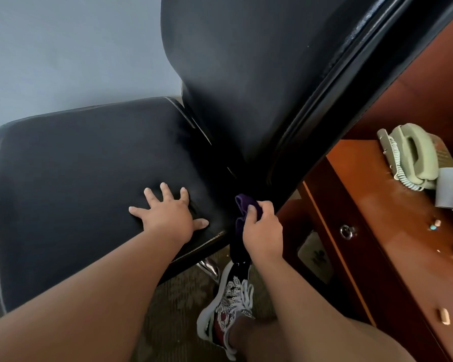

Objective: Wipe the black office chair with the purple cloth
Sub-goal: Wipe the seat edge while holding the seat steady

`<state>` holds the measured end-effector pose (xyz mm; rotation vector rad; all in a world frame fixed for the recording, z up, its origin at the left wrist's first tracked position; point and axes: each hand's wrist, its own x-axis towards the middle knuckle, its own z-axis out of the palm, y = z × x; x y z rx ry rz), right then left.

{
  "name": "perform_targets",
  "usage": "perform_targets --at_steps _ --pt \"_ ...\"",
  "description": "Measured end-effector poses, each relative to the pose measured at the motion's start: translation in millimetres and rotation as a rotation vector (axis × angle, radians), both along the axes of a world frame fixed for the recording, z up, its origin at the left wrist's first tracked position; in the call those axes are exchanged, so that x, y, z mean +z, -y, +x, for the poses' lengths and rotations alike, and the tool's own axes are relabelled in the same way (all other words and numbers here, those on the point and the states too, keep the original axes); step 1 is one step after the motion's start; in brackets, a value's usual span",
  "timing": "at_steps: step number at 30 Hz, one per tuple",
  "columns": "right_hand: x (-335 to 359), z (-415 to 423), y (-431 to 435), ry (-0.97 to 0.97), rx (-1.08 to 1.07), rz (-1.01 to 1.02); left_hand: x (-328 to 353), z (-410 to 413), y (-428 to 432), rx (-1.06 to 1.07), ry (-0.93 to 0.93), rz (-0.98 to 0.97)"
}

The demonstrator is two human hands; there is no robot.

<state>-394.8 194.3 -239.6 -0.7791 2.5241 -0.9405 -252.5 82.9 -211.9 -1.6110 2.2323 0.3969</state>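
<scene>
Left hand [169, 214] fingers splayed flat on chair seat [63, 178], right hand [262, 231] fingers gripping purple cloth [242, 205], seemingly against backrest edge

Hidden and cut off around the black office chair [76, 192]

The chair's backrest runs off the top edge, and under its seat only a sliver of chrome leg [208, 267] shows, the rest of the base hidden. At the chair's rear corner the right hand [263, 231] covers the middle of the purple cloth [242, 205], whose lower end is lost in shadow; most fingertips sit out of sight behind the cloth. Right of the chair, pale bits [443, 316] on the wooden desk [403, 244] are too small to tell.
</scene>
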Motion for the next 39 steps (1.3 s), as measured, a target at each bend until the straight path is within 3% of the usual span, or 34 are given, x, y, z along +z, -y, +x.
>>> perform_targets --at_steps 3,14,17,20,25,30,36,39 --pt "-3.7 4.4 1.6 0.001 -0.048 -0.017 0.8 -1.2 1.0 0.005 0.014 0.007" --pt "-5.8 26.0 -31.9 0.089 0.276 -0.049 1.0 -5.9 1.7 0.036 0.013 0.005" --pt "-4.3 19.2 -28.1 0.007 0.309 0.017 0.4 -4.2 0.9 0.033 0.005 -0.002" --pt "-3.6 7.4 -19.2 -0.051 0.225 0.015 0.2 -3.0 1.5 0.031 0.001 0.003" --pt "-4.0 -12.1 -0.4 0.040 -0.063 -0.108 0.4 -1.5 2.1 0.021 -0.002 0.009" --pt "-9.6 0.6 -5.5 -0.032 0.086 -0.104 1.6 -3.9 3.0 0.028 0.014 0.007" --pt "-15.5 36.6 -22.6 0.038 0.263 -0.120 1.8 -5.4 1.5 0.026 0.020 -0.002" --pt "-9.1 34.2 -23.5 -0.038 0.344 -0.046 1.9 -3.1 1.8 0.024 -0.001 0.002"
